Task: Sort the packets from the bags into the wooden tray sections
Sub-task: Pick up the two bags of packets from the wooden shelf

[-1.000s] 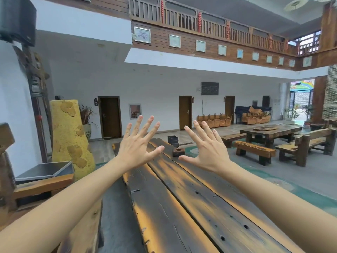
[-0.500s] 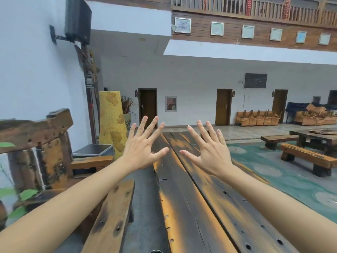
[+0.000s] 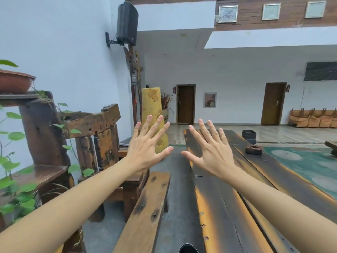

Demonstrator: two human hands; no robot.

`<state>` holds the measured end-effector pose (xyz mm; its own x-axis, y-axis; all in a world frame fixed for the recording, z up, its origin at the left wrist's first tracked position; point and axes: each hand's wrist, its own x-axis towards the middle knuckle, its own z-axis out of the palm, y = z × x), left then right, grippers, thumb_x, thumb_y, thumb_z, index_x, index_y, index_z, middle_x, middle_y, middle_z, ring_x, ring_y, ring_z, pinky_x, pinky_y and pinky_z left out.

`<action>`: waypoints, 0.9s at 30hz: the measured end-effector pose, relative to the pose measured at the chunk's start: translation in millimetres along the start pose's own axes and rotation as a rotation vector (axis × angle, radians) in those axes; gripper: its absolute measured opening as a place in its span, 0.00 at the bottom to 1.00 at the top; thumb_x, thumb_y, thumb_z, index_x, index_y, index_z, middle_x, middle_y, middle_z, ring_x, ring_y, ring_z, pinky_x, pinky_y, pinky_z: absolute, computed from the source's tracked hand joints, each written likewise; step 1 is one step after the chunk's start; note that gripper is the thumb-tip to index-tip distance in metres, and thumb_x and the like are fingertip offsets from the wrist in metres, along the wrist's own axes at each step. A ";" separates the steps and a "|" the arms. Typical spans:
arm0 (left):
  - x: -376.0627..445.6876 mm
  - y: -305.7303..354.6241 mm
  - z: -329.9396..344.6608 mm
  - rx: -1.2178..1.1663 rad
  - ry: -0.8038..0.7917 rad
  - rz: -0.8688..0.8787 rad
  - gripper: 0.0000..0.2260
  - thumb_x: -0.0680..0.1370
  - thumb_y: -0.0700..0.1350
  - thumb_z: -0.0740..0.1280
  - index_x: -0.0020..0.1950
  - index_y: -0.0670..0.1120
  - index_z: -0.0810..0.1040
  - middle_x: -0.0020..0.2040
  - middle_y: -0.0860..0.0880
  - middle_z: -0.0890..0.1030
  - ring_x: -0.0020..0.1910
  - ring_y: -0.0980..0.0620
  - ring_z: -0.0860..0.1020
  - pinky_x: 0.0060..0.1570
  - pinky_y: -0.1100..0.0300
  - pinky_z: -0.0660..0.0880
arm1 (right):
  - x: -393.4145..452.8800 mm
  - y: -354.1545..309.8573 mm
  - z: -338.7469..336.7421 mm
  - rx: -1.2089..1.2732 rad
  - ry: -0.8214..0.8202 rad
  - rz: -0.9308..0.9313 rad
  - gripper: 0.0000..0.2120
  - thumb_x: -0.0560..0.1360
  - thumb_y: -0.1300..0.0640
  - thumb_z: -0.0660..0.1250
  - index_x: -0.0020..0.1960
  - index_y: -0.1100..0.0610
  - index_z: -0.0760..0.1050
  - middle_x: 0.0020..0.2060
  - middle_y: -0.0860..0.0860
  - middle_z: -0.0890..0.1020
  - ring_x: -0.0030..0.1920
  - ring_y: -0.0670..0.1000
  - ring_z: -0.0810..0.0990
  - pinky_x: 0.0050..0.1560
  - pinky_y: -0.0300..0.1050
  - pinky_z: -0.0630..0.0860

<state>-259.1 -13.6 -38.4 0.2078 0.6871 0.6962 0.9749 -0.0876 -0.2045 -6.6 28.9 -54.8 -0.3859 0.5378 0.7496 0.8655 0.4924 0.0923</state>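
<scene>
My left hand (image 3: 147,148) and my right hand (image 3: 213,152) are stretched out in front of me, backs toward the camera, fingers spread wide, holding nothing. They hover above the near end of a long dark wooden table (image 3: 228,207) with orange-streaked planks. No packets, bags or wooden tray show in this view.
A wooden bench (image 3: 144,212) runs along the table's left side. Heavy wooden chairs (image 3: 102,143) and a leafy potted plant (image 3: 14,81) stand at the left. A small wooden block (image 3: 253,149) and dark stacked boxes (image 3: 249,134) sit far down the table. A yellow cone-shaped pillar (image 3: 152,106) stands behind.
The view has swung left: the wall speaker, chairs and plant have come into sight and the far benches have left. Both hands stay spread and empty in front.
</scene>
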 end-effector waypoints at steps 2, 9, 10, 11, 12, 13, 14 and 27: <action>-11.6 -14.5 -3.3 0.015 -0.015 -0.018 0.35 0.78 0.72 0.47 0.82 0.61 0.43 0.83 0.54 0.40 0.81 0.47 0.34 0.78 0.37 0.40 | 4.6 -16.1 5.1 0.025 -0.005 -0.016 0.42 0.75 0.22 0.45 0.83 0.41 0.48 0.84 0.50 0.49 0.84 0.55 0.45 0.81 0.63 0.51; -52.6 -76.2 -24.1 0.086 -0.035 -0.081 0.36 0.76 0.74 0.41 0.82 0.61 0.45 0.83 0.54 0.42 0.82 0.46 0.37 0.79 0.37 0.42 | 19.2 -79.6 18.7 0.098 -0.055 -0.076 0.42 0.75 0.21 0.43 0.83 0.40 0.46 0.84 0.49 0.46 0.83 0.55 0.42 0.81 0.64 0.49; -58.5 -86.1 -28.3 0.097 -0.040 -0.104 0.37 0.76 0.74 0.40 0.82 0.61 0.44 0.83 0.54 0.41 0.82 0.46 0.37 0.79 0.37 0.41 | 23.7 -89.9 19.8 0.110 -0.061 -0.084 0.42 0.75 0.21 0.43 0.83 0.40 0.46 0.84 0.49 0.46 0.83 0.55 0.41 0.81 0.65 0.49; -65.2 -96.1 -32.1 0.109 -0.044 -0.120 0.37 0.76 0.74 0.40 0.82 0.61 0.44 0.83 0.54 0.41 0.82 0.46 0.37 0.79 0.38 0.40 | 28.3 -100.3 21.0 0.118 -0.070 -0.091 0.42 0.75 0.21 0.43 0.83 0.39 0.45 0.84 0.49 0.45 0.83 0.55 0.41 0.81 0.65 0.49; -71.2 -104.3 -35.3 0.123 -0.045 -0.124 0.36 0.76 0.74 0.41 0.82 0.61 0.44 0.83 0.54 0.42 0.82 0.46 0.37 0.79 0.38 0.40 | 32.1 -109.0 22.3 0.127 -0.077 -0.094 0.41 0.74 0.21 0.43 0.83 0.39 0.44 0.84 0.48 0.44 0.83 0.55 0.40 0.81 0.65 0.48; -79.1 -115.2 -38.9 0.141 -0.045 -0.125 0.36 0.76 0.74 0.41 0.82 0.61 0.44 0.83 0.54 0.42 0.82 0.47 0.37 0.79 0.39 0.39 | 36.3 -120.7 23.9 0.141 -0.080 -0.099 0.41 0.74 0.21 0.43 0.83 0.39 0.44 0.84 0.48 0.44 0.83 0.54 0.39 0.81 0.65 0.48; -86.8 -125.9 -43.5 0.155 -0.045 -0.130 0.36 0.77 0.74 0.42 0.82 0.61 0.45 0.83 0.54 0.43 0.82 0.47 0.37 0.79 0.39 0.39 | 40.4 -132.7 25.4 0.154 -0.079 -0.107 0.41 0.75 0.21 0.43 0.82 0.38 0.43 0.84 0.48 0.43 0.83 0.54 0.39 0.81 0.65 0.48; -185.5 -249.7 -108.2 0.276 -0.071 -0.282 0.35 0.78 0.72 0.48 0.82 0.60 0.46 0.84 0.54 0.45 0.82 0.47 0.39 0.79 0.38 0.43 | 78.5 -299.9 32.9 0.328 -0.037 -0.235 0.41 0.75 0.22 0.42 0.83 0.38 0.45 0.84 0.48 0.46 0.83 0.54 0.40 0.80 0.59 0.40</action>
<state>-532.5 -197.3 -42.0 -0.0799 0.7052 0.7045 0.9330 0.3017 -0.1962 -307.0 -54.0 -45.1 -0.5772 0.4060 0.7085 0.6070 0.7937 0.0397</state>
